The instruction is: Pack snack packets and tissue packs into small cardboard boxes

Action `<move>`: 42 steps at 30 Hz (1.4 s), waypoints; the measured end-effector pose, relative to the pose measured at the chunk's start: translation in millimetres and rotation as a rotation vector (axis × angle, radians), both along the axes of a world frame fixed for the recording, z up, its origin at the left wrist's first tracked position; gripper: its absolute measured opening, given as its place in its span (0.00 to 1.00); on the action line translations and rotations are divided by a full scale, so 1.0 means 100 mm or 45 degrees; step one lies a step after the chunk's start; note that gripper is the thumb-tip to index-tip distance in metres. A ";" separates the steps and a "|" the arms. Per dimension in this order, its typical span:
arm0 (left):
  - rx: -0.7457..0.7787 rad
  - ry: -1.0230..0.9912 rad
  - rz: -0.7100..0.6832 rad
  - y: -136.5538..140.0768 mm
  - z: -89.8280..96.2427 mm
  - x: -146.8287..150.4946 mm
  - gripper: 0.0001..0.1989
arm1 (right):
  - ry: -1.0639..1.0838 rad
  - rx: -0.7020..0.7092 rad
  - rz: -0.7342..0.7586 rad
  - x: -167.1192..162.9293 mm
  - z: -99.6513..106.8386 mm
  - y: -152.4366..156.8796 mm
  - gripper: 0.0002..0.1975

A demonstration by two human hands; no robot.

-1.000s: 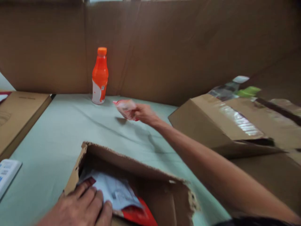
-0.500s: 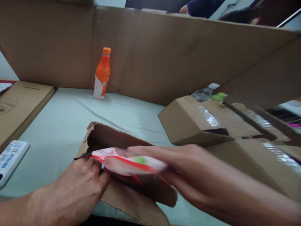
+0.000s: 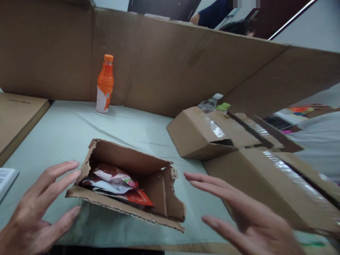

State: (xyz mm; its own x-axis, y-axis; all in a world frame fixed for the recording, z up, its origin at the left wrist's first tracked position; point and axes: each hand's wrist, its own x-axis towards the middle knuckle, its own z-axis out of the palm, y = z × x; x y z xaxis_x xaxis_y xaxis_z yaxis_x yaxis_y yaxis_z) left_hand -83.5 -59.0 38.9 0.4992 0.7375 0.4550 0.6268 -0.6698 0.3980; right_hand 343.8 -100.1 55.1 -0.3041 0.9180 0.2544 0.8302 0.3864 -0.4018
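Note:
A small open-topped cardboard box (image 3: 162,191) sits near the front of the table. Inside it, toward the left end, several flat packets lie piled: a pink-and-white packet (image 3: 117,176) on top, white ones and a red packet (image 3: 140,198) beneath. My left hand (image 3: 47,205) is at the box's left end with fingers apart and nothing in it; whether the fingertips touch the cardboard I cannot tell. On the other side, my right hand (image 3: 239,212) hovers off the right end, empty, thumb and fingers spread.
An orange drink bottle (image 3: 105,85) stands by the tall cardboard wall (image 3: 164,63). Larger cardboard boxes (image 3: 239,173) fill the right, a clear bottle (image 3: 209,103) behind them. At left lie a flat carton (image 3: 21,120) and a white device (image 3: 7,180). Another person's hand (image 3: 195,18) shows beyond the wall.
The pink-and-white packet has left my right hand and now lies in the box. My right hand has drawn back to the right and my left hand has moved left, off the box's front edge.

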 end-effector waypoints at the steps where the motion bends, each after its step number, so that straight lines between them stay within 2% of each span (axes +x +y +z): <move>1: -0.036 -0.018 0.015 0.02 -0.07 0.01 0.32 | 0.036 0.072 0.037 -0.04 -0.12 -0.06 0.26; 4: -0.137 -0.163 0.022 0.06 -0.21 0.14 0.33 | 0.073 0.232 0.123 -0.28 -0.41 -0.10 0.36; 6: -0.185 -0.307 0.047 0.06 -0.24 0.27 0.31 | 0.030 0.300 0.203 -0.46 -0.51 -0.06 0.37; 10: -0.158 -0.406 0.146 0.06 -0.23 0.41 0.24 | -0.041 0.458 0.321 -0.64 -0.55 0.08 0.22; 13: -0.116 -0.360 0.292 0.08 -0.20 0.43 0.20 | 0.045 0.425 0.362 -0.60 -0.51 0.10 0.21; 15: -0.066 -0.313 0.395 0.09 -0.18 0.46 0.18 | 0.186 0.407 0.324 -0.53 -0.45 0.10 0.23; 17: 0.016 -0.279 0.437 0.11 -0.16 0.51 0.17 | 0.340 0.457 0.185 -0.47 -0.37 0.15 0.24; 20: 0.111 -0.248 0.443 0.15 -0.15 0.57 0.18 | 0.383 0.555 0.012 -0.46 -0.29 0.32 0.33; 22: 0.099 -0.231 0.451 0.16 -0.16 0.59 0.16 | 0.270 0.519 0.113 -0.50 -0.32 0.44 0.37; 26: -0.027 -0.217 0.437 0.15 -0.22 0.59 0.16 | 0.095 0.394 0.426 -0.58 -0.48 0.52 0.26; 29: -0.116 -0.242 0.412 0.18 -0.25 0.60 0.16 | 0.076 0.343 0.477 -0.55 -0.57 0.46 0.27; 32: -0.211 -0.234 0.368 0.26 -0.26 0.60 0.15 | 0.049 0.256 0.526 -0.53 -0.57 0.42 0.39; 34: -0.250 -0.210 0.327 0.32 -0.26 0.57 0.16 | -0.013 0.221 0.532 -0.55 -0.57 0.43 0.43; 39: -0.135 -0.206 0.336 0.41 -0.41 0.49 0.18 | -0.149 0.140 0.536 -0.64 -0.60 0.51 0.37; 42: -0.069 -0.251 0.314 0.44 -0.53 0.47 0.18 | -0.144 0.181 0.537 -0.64 -0.63 0.53 0.36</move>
